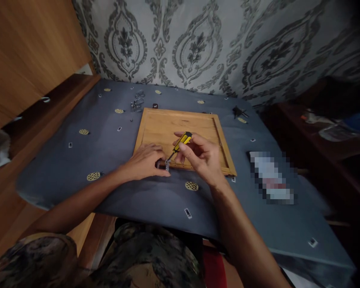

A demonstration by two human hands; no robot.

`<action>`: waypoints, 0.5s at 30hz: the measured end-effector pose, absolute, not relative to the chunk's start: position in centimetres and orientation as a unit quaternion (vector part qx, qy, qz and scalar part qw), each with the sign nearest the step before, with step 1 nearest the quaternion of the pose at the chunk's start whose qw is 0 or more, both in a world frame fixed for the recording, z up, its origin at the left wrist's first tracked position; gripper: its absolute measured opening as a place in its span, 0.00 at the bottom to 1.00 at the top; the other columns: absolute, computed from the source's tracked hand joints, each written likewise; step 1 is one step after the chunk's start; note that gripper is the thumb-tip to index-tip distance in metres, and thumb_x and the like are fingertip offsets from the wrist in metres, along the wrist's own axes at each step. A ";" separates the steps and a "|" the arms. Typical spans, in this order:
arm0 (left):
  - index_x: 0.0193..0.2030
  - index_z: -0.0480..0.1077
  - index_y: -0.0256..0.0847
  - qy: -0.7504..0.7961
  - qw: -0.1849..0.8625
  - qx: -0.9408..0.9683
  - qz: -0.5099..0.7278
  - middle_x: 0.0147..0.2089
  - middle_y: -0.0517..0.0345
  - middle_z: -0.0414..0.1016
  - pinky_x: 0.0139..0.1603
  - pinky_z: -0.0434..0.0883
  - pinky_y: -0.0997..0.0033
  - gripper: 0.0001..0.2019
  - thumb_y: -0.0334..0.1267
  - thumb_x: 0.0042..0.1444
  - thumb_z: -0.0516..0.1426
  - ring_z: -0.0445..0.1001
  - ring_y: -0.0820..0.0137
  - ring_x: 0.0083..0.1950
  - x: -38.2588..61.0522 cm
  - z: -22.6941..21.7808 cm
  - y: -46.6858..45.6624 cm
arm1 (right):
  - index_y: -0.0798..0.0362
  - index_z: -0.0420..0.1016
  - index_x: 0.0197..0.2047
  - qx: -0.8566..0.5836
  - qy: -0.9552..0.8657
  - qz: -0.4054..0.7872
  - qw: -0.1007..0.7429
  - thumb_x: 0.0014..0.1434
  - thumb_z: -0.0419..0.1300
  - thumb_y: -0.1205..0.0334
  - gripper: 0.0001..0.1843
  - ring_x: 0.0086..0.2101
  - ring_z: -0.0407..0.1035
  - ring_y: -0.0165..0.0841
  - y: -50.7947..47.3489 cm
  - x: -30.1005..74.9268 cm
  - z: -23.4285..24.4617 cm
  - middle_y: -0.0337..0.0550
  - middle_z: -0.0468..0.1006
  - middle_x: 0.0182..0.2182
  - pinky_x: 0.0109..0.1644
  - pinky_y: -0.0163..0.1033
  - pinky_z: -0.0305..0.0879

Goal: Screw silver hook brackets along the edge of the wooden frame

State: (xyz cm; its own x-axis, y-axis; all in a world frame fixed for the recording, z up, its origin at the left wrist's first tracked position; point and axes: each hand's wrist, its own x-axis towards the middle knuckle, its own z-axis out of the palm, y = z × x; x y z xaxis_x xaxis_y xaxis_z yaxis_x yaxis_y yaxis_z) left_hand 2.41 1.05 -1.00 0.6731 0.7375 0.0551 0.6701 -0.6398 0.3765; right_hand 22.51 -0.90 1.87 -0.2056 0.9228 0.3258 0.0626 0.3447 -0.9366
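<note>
A shallow wooden board with a raised rim [180,120] lies on the cloth-covered table. My right hand [202,156] grips a yellow and black screwdriver [183,142] by its handle, tilted with the shaft pointing down and left. The screwdriver's tip meets a small metal hinge-like piece [167,165] at the board's near edge. My left hand [148,160] rests over that edge, its thumb and fingers curled around the metal piece and pressing it to the wood. Part of the piece is hidden by the fingers.
Several small metal hardware parts [137,103] lie beyond the board's left corner, near a small dark square item [155,106]. Dark small pieces [239,112] sit at the back right. A blurred-out flat object [271,178] lies to the right. Patterned wallpaper [195,48] stands behind the table.
</note>
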 end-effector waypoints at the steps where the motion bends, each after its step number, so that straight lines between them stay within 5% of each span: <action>1: 0.38 0.76 0.40 0.392 0.165 0.899 0.103 0.41 0.54 0.76 0.50 0.66 0.58 0.20 0.57 0.57 0.67 0.74 0.57 0.48 2.4 -1.0 1.0 | 0.50 0.77 0.38 -0.378 -0.651 0.425 0.504 0.59 0.71 0.45 0.18 0.22 0.72 0.26 -0.9 22.5 2.0 0.36 0.77 0.29 0.26 0.35 0.73; 4: 0.38 0.76 0.41 0.390 0.171 0.898 0.115 0.41 0.54 0.77 0.51 0.66 0.57 0.19 0.56 0.57 0.67 0.74 0.56 0.49 2.4 -1.0 1.1 | 0.50 0.76 0.33 -0.386 -0.640 0.415 0.519 0.53 0.74 0.45 0.20 0.22 0.70 0.24 -1.0 22.4 1.9 0.39 0.79 0.36 0.24 0.35 0.72; 9: 0.38 0.77 0.41 0.386 0.188 0.894 0.125 0.45 0.53 0.78 0.53 0.66 0.55 0.17 0.54 0.58 0.67 0.74 0.55 0.51 2.4 -1.1 1.1 | 0.48 0.70 0.33 -0.402 -0.602 0.446 0.527 0.49 0.77 0.44 0.24 0.20 0.68 0.24 -0.9 22.0 1.4 0.37 0.81 0.31 0.23 0.34 0.72; 15: 0.38 0.77 0.40 0.384 0.174 0.900 0.112 0.40 0.53 0.77 0.51 0.67 0.57 0.19 0.55 0.57 0.68 0.74 0.56 0.49 2.4 -1.0 1.1 | 0.50 0.77 0.44 -0.370 -0.634 0.449 0.510 0.55 0.74 0.46 0.21 0.23 0.73 0.26 -0.8 22.5 1.8 0.35 0.79 0.30 0.30 0.35 0.74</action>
